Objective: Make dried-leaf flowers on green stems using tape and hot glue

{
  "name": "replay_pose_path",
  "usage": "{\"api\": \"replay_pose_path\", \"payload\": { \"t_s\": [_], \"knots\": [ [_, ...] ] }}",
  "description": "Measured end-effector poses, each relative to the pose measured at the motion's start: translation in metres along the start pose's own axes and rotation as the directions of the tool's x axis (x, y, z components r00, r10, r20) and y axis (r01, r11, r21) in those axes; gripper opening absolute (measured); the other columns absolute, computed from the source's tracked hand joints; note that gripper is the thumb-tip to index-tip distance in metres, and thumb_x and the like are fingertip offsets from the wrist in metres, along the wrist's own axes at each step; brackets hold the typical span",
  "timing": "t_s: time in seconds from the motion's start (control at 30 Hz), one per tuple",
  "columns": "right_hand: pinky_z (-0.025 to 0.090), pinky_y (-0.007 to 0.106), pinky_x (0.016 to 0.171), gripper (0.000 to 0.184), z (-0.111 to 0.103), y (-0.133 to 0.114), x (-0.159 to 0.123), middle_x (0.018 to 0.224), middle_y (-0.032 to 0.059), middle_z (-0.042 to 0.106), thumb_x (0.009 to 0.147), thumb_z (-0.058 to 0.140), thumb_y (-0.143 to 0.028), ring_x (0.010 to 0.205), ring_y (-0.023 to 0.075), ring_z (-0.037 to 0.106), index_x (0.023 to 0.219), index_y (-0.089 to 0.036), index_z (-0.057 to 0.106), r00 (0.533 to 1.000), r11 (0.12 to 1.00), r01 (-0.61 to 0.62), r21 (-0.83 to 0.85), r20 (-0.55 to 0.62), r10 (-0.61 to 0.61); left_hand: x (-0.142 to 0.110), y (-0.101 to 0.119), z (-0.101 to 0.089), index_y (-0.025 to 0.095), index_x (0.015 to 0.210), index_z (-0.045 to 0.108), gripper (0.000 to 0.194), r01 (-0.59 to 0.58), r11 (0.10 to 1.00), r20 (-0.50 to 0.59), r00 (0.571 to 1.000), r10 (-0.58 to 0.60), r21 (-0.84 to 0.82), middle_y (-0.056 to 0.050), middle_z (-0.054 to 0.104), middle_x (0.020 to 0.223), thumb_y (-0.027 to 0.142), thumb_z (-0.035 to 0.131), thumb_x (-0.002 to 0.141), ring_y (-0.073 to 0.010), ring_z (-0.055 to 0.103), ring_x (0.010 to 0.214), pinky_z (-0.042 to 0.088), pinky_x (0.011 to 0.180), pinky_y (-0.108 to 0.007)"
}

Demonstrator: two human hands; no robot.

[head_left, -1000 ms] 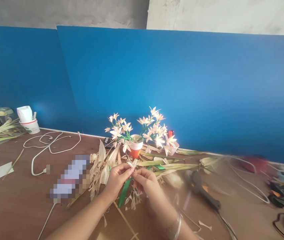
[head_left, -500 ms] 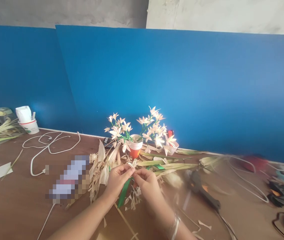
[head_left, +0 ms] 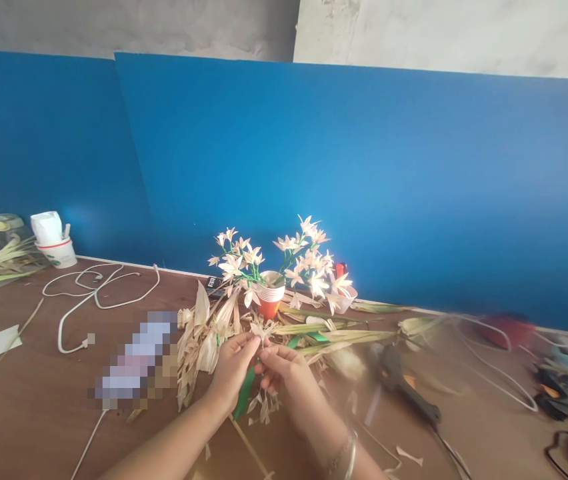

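Between finger and thumb, my left hand pinches a small pale husk flower, its petals spread above the fingertips. My right hand meets it just below the petals, its fingers closed at the flower's base; the stem there is too small to make out. Behind both hands stands an orange and white paper cup with finished flowers on green stems leaning out both sides. A green strip hangs or lies beneath my hands, partly hidden by them.
Dry husks lie left of my hands, and long leaves stretch right. A black glue gun rests on the brown table. White cables and a blurred-out device are at left. A blue panel stands behind.
The flower has turned upright, so its spread petals show above my fingertips. My right hand has shifted slightly left and lower, with more of its fingers showing beneath.
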State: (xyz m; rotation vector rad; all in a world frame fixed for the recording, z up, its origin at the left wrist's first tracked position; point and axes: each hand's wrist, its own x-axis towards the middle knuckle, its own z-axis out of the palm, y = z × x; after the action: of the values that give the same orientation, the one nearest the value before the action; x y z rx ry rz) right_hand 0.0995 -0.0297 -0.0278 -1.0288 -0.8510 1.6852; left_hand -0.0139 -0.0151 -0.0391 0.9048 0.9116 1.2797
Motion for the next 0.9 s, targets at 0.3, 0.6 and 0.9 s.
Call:
{"api": "replay_pose_path", "payload": {
  "t_s": [0.3, 0.6, 0.9],
  "knots": [
    [0.034, 0.016, 0.042, 0.026, -0.002, 0.004, 0.001, 0.062, 0.0016, 0.064, 0.061, 0.077, -0.033, 0.045, 0.0059, 0.051, 0.067, -0.013, 0.063, 1.0, 0.998, 0.002, 0.063, 0.004, -0.002, -0.004, 0.009, 0.002, 0.016, 0.075, 0.065, 0.022, 0.094, 0.988, 0.166, 0.984, -0.072, -0.124, 0.005, 0.049, 0.045, 0.038, 0.066, 0.071, -0.0126, 0.049, 0.036, 0.043, 0.038, -0.025],
    [0.024, 0.018, 0.035, 0.031, 0.002, -0.001, -0.001, 0.055, -0.001, 0.062, 0.056, 0.077, -0.038, 0.035, 0.0029, 0.038, 0.064, -0.013, 0.061, 0.997, 0.991, 0.06, -0.121, -0.045, -0.066, 0.002, 0.008, 0.0, 0.013, 0.067, 0.066, 0.028, 0.048, 0.998, 0.04, 0.998, -0.046, -0.035, 0.002, 0.055, 0.051, 0.04, 0.072, 0.067, -0.0069, 0.046, 0.045, 0.037, 0.045, -0.018],
    [0.031, 0.019, 0.035, 0.029, 0.005, 0.002, 0.002, 0.047, -0.002, 0.058, 0.054, 0.077, -0.038, 0.035, 0.0056, 0.041, 0.056, -0.015, 0.059, 0.973, 0.956, 0.185, -0.229, -0.092, -0.211, 0.001, 0.0, -0.001, 0.012, 0.064, 0.067, 0.031, 0.052, 0.999, -0.05, 0.997, -0.052, 0.007, 0.007, 0.039, 0.042, 0.044, 0.071, 0.066, -0.0042, 0.032, 0.041, 0.022, 0.041, -0.016]
  ]
}}
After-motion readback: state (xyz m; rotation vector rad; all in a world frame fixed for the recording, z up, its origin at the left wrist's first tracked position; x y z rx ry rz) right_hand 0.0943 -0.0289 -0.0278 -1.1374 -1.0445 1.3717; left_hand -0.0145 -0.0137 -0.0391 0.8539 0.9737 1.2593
